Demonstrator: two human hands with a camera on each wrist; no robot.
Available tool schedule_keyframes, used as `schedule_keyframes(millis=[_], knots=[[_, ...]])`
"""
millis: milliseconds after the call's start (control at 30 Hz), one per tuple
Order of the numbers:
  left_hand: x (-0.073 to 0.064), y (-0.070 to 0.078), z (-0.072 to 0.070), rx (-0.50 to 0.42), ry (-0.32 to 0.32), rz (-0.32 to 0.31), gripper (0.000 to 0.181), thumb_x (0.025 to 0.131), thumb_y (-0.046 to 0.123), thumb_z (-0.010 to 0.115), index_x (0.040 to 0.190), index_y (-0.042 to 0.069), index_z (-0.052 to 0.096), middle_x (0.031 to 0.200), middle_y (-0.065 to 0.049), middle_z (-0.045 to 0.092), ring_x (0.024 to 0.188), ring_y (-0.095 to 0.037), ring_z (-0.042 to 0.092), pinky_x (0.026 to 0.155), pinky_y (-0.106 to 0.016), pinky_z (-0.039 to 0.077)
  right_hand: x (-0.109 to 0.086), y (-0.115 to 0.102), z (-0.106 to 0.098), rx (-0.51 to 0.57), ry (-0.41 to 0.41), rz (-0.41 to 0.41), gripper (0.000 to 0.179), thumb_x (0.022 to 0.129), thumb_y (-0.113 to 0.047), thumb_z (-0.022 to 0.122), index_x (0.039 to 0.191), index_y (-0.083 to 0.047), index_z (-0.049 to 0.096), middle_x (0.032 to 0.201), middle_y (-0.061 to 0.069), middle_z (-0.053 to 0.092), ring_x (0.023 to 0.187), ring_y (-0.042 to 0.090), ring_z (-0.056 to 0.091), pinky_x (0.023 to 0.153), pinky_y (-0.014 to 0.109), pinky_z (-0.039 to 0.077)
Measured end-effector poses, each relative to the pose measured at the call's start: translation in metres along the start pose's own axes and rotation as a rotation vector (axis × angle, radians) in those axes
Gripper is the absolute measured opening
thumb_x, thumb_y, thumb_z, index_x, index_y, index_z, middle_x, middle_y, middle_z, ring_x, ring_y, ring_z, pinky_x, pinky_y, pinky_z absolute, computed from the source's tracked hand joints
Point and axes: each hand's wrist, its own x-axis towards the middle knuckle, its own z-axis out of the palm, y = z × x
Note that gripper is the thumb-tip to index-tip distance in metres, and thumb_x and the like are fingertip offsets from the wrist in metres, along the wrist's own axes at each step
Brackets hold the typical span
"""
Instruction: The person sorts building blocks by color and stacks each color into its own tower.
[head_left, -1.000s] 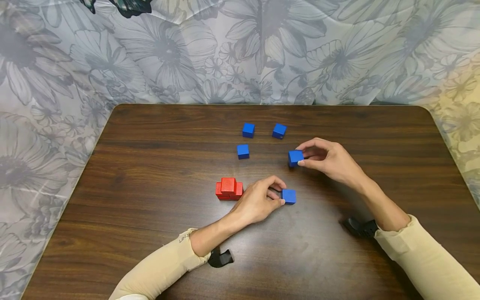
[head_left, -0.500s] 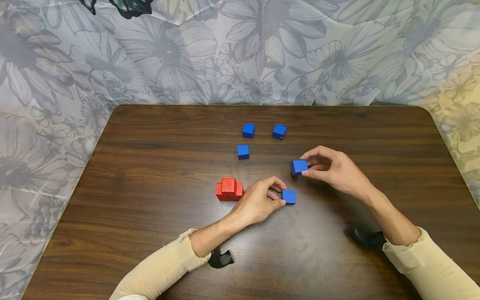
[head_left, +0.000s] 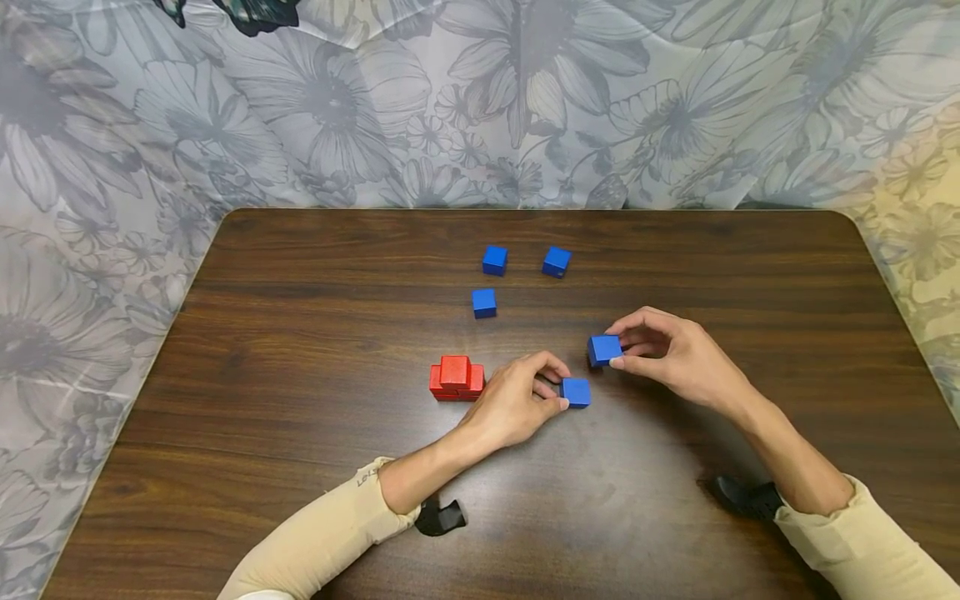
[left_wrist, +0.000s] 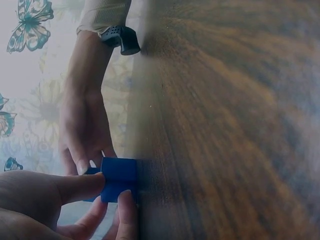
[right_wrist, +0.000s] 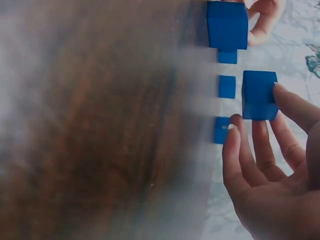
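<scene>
My left hand (head_left: 513, 400) pinches a blue cube (head_left: 576, 392) that sits on the table, thumb on its near side and fingers behind. Just up and right of it, my right hand (head_left: 678, 358) grips a second blue cube (head_left: 604, 350) between thumb and fingers. In the right wrist view this second cube (right_wrist: 259, 95) is raised off the tabletop, while the left hand's cube (right_wrist: 227, 25) shows above it. The left wrist view has the left hand's cube (left_wrist: 119, 180) partly overlapping the other one.
Left of the left hand stands a small stack of red blocks (head_left: 456, 379), one on top. Farther back lie three loose blue cubes (head_left: 484, 303) on the brown wooden table (head_left: 300, 333). A floral cloth (head_left: 337, 100) hangs behind the table's far edge.
My right hand has carried its blue cube toward me and slightly right, closer to the left hand's cube. The left hand and its cube have stayed in place.
</scene>
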Motion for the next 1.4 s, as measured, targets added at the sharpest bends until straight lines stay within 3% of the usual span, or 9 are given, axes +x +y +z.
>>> schedule_keyframes(millis=[733, 1033, 1400], knots=[[0.000, 0.000, 0.001, 0.031, 0.005, 0.006, 0.027, 0.088, 0.012, 0.076, 0.112, 0.018, 0.065, 0.108, 0.005, 0.066, 0.085, -0.001, 0.065, 0.075, -0.020, 0.052, -0.018, 0.002, 0.009, 0.002, -0.021, -0.029, 0.032, 0.085, -0.007, 0.079, 0.114, -0.013, 0.067, 0.108, 0.003, 0.064, 0.087, 0.016, 0.068, 0.076, 0.023, 0.056], [0.001, -0.001, 0.002, 0.031, 0.009, 0.008, 0.027, 0.088, 0.012, 0.076, 0.112, 0.018, 0.065, 0.108, 0.004, 0.066, 0.085, -0.001, 0.065, 0.075, -0.020, 0.052, -0.021, 0.002, 0.011, 0.009, -0.081, 0.021, 0.030, 0.084, -0.010, 0.081, 0.109, -0.014, 0.065, 0.105, 0.003, 0.066, 0.085, 0.016, 0.070, 0.071, 0.027, 0.057], [0.001, 0.000, 0.002, 0.024, 0.004, 0.000, 0.027, 0.089, 0.012, 0.076, 0.112, 0.018, 0.065, 0.108, 0.004, 0.066, 0.084, -0.001, 0.064, 0.073, -0.020, 0.051, -0.023, 0.000, 0.016, 0.007, -0.098, 0.072, 0.030, 0.081, -0.011, 0.083, 0.106, -0.012, 0.065, 0.103, 0.005, 0.066, 0.088, 0.016, 0.069, 0.075, 0.027, 0.058]])
